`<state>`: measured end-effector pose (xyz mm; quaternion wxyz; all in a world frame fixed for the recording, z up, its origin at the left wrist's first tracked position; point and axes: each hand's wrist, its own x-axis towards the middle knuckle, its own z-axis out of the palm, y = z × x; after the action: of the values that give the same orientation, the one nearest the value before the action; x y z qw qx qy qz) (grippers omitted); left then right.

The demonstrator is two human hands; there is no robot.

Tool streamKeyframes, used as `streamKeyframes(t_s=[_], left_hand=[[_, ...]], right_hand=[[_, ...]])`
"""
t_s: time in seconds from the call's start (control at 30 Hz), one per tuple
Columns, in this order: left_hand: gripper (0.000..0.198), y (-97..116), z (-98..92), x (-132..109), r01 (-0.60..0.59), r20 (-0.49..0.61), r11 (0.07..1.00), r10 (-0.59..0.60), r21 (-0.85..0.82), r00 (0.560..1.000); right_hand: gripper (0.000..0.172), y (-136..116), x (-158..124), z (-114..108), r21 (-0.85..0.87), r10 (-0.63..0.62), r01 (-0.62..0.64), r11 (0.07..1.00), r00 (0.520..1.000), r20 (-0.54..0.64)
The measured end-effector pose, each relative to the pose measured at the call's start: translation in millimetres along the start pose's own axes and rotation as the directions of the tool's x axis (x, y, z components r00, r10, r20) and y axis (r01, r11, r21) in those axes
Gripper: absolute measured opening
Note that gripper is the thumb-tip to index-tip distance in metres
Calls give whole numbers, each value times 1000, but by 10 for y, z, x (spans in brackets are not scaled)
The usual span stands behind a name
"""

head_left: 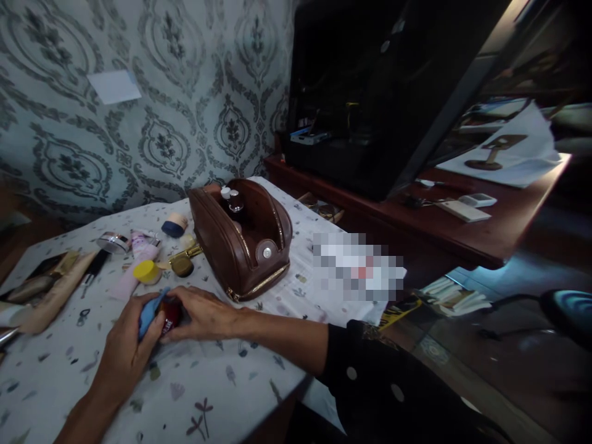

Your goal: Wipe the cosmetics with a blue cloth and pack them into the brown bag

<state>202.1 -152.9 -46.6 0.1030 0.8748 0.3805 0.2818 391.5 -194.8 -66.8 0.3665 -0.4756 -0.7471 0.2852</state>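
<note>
My left hand (123, 336) is closed around a light blue, soft-looking piece (148, 317), perhaps a cloth or sponge; I cannot tell which. Its thumb rests against a small dark red container (170, 314) with pale lettering. From the other side, the fingers of my right hand (206, 314) grip that container, and the blue piece touches it. Just beyond my right hand stands a brown leather toiletry bag (215, 246), unzipped. Bottles with white and dark caps (235, 200) poke up inside it.
Left of the bag lie a yellow-lidded jar (147, 271), a gold-handled brush (182, 265), a navy-and-beige jar (174, 226) and a round compact (113, 242). A beige tray (58, 302) of cosmetics is far left. Behind the patterned tablecloth (194, 394) stands a dark wooden cabinet (444, 228).
</note>
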Motion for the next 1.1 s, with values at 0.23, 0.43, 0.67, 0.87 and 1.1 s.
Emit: streamKeyframes(t_s=[0.23,0.43,0.67,0.87,1.1], left_hand=[[28,-53,75,-21,-90,-120,995,94,34,988],[14,-18,71,-10,-160,-238,985,172,67,956],[25,39,84,-67,-352,-133,934,358,65,924],[31,-57,134,14,-296,-16,955,296,22,955],[41,117,78,109,43,-13,969,-48,-242,999]], right_hand=[[56,34,2,81,-38,33,-34,999,999,-37],[48,30,30,77,17,31,-29,999,991,-131],[45,89,71,91,-126,68,-84,988,989,-132],[43,106,90,93,-139,13,-34,990,989,-149],[51,90,62,82,-74,-8,-4,997,988,-153]])
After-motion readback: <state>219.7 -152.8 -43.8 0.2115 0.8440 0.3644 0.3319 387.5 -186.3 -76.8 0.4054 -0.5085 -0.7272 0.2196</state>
